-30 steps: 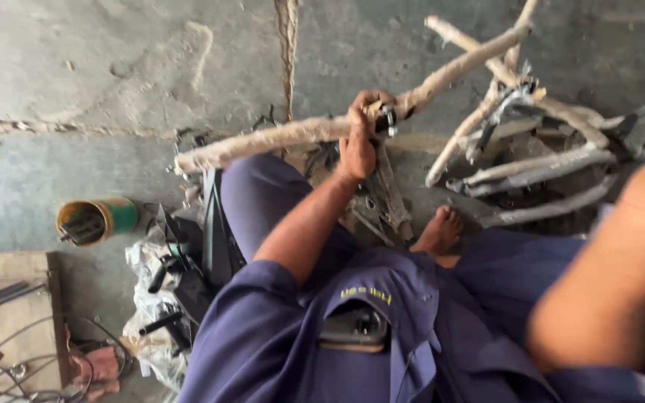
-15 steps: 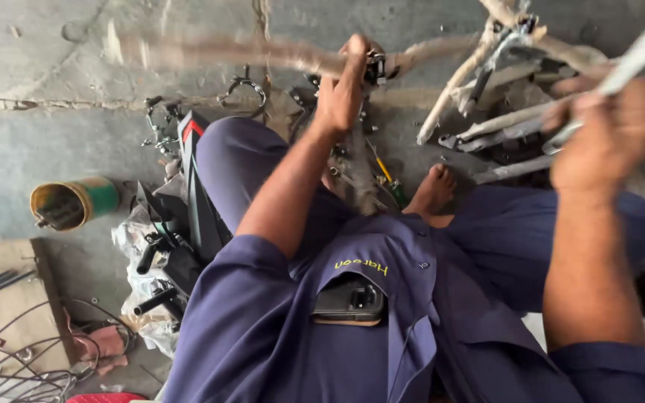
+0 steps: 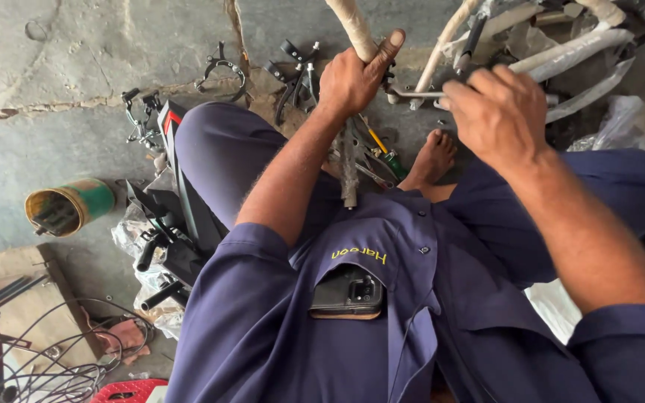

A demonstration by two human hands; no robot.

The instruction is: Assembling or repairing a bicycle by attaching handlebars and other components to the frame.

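Note:
My left hand (image 3: 354, 77) is closed around a paper-wrapped tube of a bicycle frame (image 3: 350, 26) that rises toward the top edge. My right hand (image 3: 498, 112) grips a thin metal wrench (image 3: 417, 94) whose far end meets the frame just right of my left thumb. More wrapped frame tubes (image 3: 578, 46) lie at the upper right. I sit on the concrete floor in dark blue clothes, one bare foot (image 3: 432, 158) stretched out below the hands. A screwdriver with a yellow and green handle (image 3: 384, 151) lies beside that foot.
Black brake parts (image 3: 220, 69) and loose tools (image 3: 298, 63) lie on the concrete (image 3: 54, 60) ahead. A green and yellow tin (image 3: 69, 207) lies on its side at left. Black parts on plastic wrap (image 3: 160, 246), a wire basket (image 3: 35, 366) and cardboard sit at lower left.
The wrapped tube swung from lying across the view to pointing up and away. My right hand came down from the frame tubes at right to the wrench beside my left hand.

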